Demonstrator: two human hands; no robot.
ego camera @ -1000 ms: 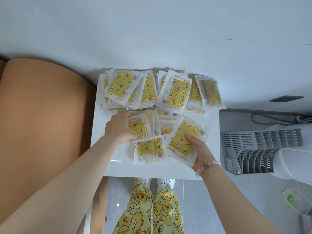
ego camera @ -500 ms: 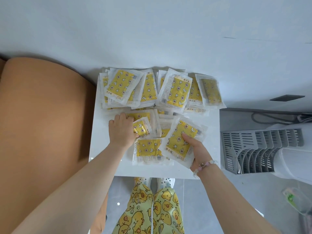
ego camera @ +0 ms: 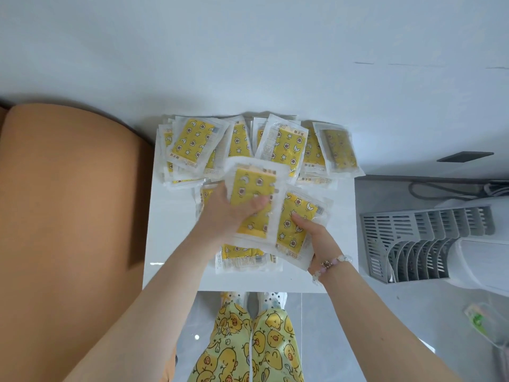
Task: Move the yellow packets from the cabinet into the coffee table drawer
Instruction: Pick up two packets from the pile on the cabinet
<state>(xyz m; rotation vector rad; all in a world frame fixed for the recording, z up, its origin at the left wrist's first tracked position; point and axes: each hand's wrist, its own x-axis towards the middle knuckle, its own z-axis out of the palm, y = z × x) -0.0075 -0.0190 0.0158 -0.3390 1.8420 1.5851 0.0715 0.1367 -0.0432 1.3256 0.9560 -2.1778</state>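
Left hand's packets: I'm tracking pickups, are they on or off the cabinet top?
Off: the left hand grips the packets, raised and overlapping the back row.

Bright, even daylight, soft shadows, slight motion blur mid-frame, wide-angle bending at edges.

Pale wall (ego camera: pixel 248 51) — tan upholstered seat (ego camera: pixel 68 216) left, grey slatted grille (ego camera: pixel 413 238) right

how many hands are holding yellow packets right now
2. The left hand grips a packet over the white cabinet top; the right hand pinches a second packet just right of it.
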